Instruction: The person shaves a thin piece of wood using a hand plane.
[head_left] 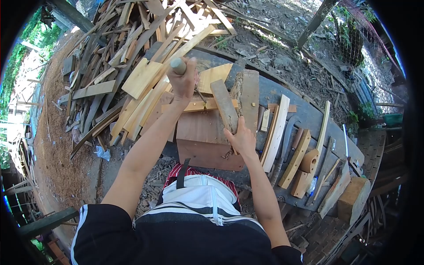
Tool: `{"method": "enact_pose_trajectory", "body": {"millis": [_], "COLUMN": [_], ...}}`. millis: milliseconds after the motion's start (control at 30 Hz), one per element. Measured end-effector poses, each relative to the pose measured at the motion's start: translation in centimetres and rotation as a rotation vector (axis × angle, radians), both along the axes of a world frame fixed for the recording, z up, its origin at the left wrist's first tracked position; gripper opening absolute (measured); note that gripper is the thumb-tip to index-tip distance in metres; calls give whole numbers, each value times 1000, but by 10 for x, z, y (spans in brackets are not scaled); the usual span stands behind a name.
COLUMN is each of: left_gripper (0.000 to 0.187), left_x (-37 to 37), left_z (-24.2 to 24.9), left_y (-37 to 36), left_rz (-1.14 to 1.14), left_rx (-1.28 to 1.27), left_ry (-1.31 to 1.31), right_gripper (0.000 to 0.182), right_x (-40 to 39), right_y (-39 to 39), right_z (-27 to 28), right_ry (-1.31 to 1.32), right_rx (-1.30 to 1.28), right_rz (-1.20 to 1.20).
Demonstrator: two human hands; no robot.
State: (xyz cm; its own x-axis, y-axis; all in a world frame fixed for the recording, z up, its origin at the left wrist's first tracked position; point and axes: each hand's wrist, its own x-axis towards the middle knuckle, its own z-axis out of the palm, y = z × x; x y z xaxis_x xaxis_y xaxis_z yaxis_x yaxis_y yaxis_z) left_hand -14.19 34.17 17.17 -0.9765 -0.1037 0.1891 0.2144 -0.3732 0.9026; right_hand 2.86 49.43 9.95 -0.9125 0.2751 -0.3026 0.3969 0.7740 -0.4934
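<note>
My left hand (182,83) is closed in a fist around a tool with a round grey-green handle (178,66). A thin metal shaft runs down from the fist to a narrow light wood strip (194,107), its tip right at the strip. My right hand (243,140) grips the lower end of a weathered wooden block (224,102), thumb on one side and index finger along the other. That block lies slanted across the strip's right part. Below both is a large reddish-brown wooden block (201,128); a rough-edged plank (250,92) stands just right.
Long offcuts (143,110) and a big scrap pile (128,39) lie to the left, beside sawdust (57,154). On the dark bench (276,86) at right are a curved sickle-like blade (289,132), drilled wood bars (297,157) and a thick wood block (353,198).
</note>
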Motion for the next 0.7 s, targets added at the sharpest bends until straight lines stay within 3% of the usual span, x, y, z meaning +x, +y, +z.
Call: {"method": "enact_pose_trajectory", "body": {"millis": [500, 567, 700], "left_gripper": [26, 25, 23], "left_x": [3, 5, 7], "left_z": [-12, -13, -24], "left_y": [-5, -3, 9], "left_rz": [-139, -162, -81], "left_rx": [-4, -62, -232], "left_ry": [18, 13, 128], "right_gripper": [62, 80, 80], "right_x": [0, -1, -3], "right_y": [-2, -1, -1], "right_z": [-1, 0, 5], "right_ry": [-16, -67, -97], "right_rx": [-18, -41, -51], "right_rz": [-8, -11, -26]}}
